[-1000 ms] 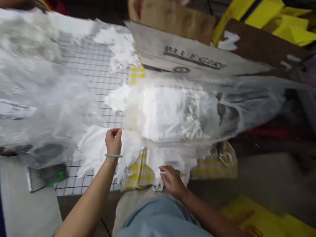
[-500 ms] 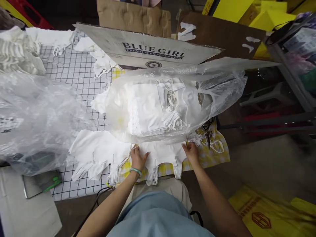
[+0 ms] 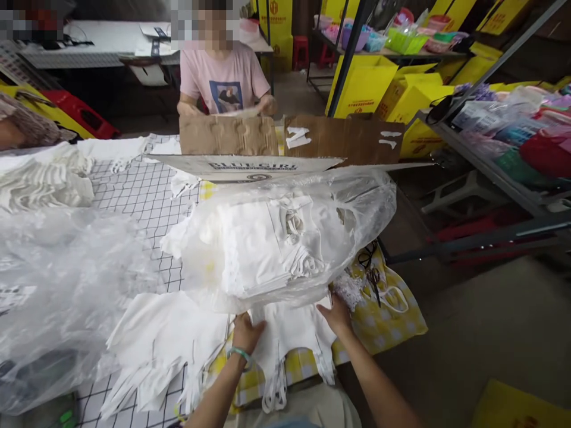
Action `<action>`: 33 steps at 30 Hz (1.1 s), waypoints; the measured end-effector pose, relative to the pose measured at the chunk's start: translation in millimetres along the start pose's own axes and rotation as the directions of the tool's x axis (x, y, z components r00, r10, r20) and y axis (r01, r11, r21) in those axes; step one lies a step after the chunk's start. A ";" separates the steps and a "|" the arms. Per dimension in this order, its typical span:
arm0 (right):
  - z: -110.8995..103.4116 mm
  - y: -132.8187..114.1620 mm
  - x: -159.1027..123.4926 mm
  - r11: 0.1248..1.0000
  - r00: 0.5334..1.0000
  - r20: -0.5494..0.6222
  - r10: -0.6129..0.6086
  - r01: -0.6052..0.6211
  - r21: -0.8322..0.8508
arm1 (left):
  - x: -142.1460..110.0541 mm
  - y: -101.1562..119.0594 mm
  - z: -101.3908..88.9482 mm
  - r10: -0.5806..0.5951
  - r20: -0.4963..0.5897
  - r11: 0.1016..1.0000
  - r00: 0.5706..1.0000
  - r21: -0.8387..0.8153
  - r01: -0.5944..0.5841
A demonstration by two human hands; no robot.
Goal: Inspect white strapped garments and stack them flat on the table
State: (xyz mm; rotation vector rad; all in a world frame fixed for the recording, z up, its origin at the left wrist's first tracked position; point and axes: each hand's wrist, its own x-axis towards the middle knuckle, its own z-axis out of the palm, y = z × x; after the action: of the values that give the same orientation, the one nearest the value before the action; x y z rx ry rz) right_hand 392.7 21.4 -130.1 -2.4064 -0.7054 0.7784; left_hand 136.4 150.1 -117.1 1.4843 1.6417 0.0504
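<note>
A white strappy camisole [image 3: 292, 333] lies at the near table edge, its straps hanging toward me. My left hand [image 3: 248, 334] rests at its left side, thumb apart from the fingers. At its right side is my right hand [image 3: 336, 315], thumb also spread; some fingertips are hidden. Beyond both hands, a clear plastic bag [image 3: 352, 238] covers a stack of folded white garments [image 3: 252, 244]. More white camisoles [image 3: 165, 339] lie in a loose pile left of my left hand. Black-handled scissors [image 3: 373, 278] and a heap of white scraps [image 3: 348, 289] are right of the bag.
An opened cardboard box [image 3: 307, 169] stands behind the bag. Crumpled plastic [image 3: 80, 261] and stacked white garments [image 3: 44, 178] occupy the left side. Across the table sits a person in a pink shirt [image 3: 241, 71]. A metal-framed rack [image 3: 482, 154] with packed goods stands right.
The view has tilted up, bringing the person across the table and the room behind into sight. Both hands remain at the camisole's sides, with little visible movement.
</note>
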 end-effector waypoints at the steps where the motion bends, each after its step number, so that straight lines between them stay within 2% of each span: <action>1: 1.4 2.4 -0.9 0.999 1.000 -0.002 0.009 -0.008 0.032 | -2.1 -0.2 0.9 0.018 0.015 0.998 1.000 -0.052 -0.017; 4: 2.6 6.3 -3.3 0.973 0.998 0.027 0.065 -0.070 0.219 | -6.4 -3.8 2.5 0.004 0.168 0.933 0.986 -0.356 0.057; 7: -0.9 3.6 -5.7 0.888 0.982 0.150 0.118 -0.172 0.427 | -8.5 -8.3 0.7 -0.004 0.347 0.725 0.938 -0.644 0.242; 9: -4.6 0.3 -9.7 0.832 0.960 0.259 0.110 -0.232 0.505 | -11.3 -9.1 -3.3 0.001 0.436 0.642 0.900 -0.691 0.333; 11: -9.7 -2.5 -17.8 0.814 0.955 0.291 0.059 -0.215 0.539 | -18.3 -7.0 -10.7 0.021 0.480 0.637 0.877 -0.683 0.358; 14: -26.9 -6.6 -40.4 0.842 0.971 0.235 -0.044 -0.091 0.532 | -40.0 -0.4 -31.4 0.071 0.492 0.694 0.868 -0.650 0.311; 16: -51.0 -13.7 -61.3 0.856 0.960 0.264 -0.092 -0.060 0.514 | -61.2 3.4 -52.5 0.097 0.503 0.749 0.859 -0.605 0.270; 18: -86.5 -28.8 -82.8 0.867 0.921 0.372 -0.114 -0.090 0.490 | -84.7 5.1 -78.0 0.121 0.533 0.767 0.838 -0.586 0.262; 20: -128.6 -53.4 -99.0 0.884 0.872 0.475 -0.115 -0.128 0.450 | -106.9 5.9 -104.5 0.124 0.573 0.733 0.810 -0.603 0.314; 22: -169.9 -86.1 -104.8 0.883 0.845 0.519 -0.128 -0.141 0.447 | -124.8 9.4 -127.2 0.101 0.580 0.656 0.808 -0.650 0.384; 24: -205.3 -123.8 -97.7 0.882 0.847 0.501 -0.177 -0.090 0.463 | -137.5 19.6 -141.2 0.079 0.540 0.568 0.838 -0.715 0.407; 25: -220.4 -143.9 -89.8 0.886 0.860 0.460 -0.222 -0.019 0.463 | -141.9 28.0 -143.9 0.081 0.506 0.527 0.859 -0.753 0.394; 26: -233.9 -164.8 -79.5 0.889 0.875 0.398 -0.277 0.076 0.452 | -145.2 38.7 -143.4 0.094 0.474 0.489 0.875 -0.788 0.374; 28: -257.0 -209.4 -54.7 0.882 0.864 0.296 -0.407 0.288 0.372 | -148.3 65.4 -133.2 0.148 0.406 0.416 0.902 -0.853 0.316; 31: -281.1 -280.8 -14.6 0.802 0.761 0.254 -0.597 0.568 0.184 | -143.3 110.4 -101.8 0.245 0.274 0.293 0.930 -0.935 0.198; 33: -285.7 -325.6 11.0 0.713 0.659 0.333 -0.675 0.698 0.064 | -133.2 135.8 -78.5 0.273 0.188 0.227 0.943 -0.966 0.127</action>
State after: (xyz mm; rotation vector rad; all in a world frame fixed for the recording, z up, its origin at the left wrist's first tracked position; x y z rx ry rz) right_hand 481.2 180.7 263.0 -1.8064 -1.6839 0.8237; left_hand 177.5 119.8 82.3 0.4629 0.8407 0.7477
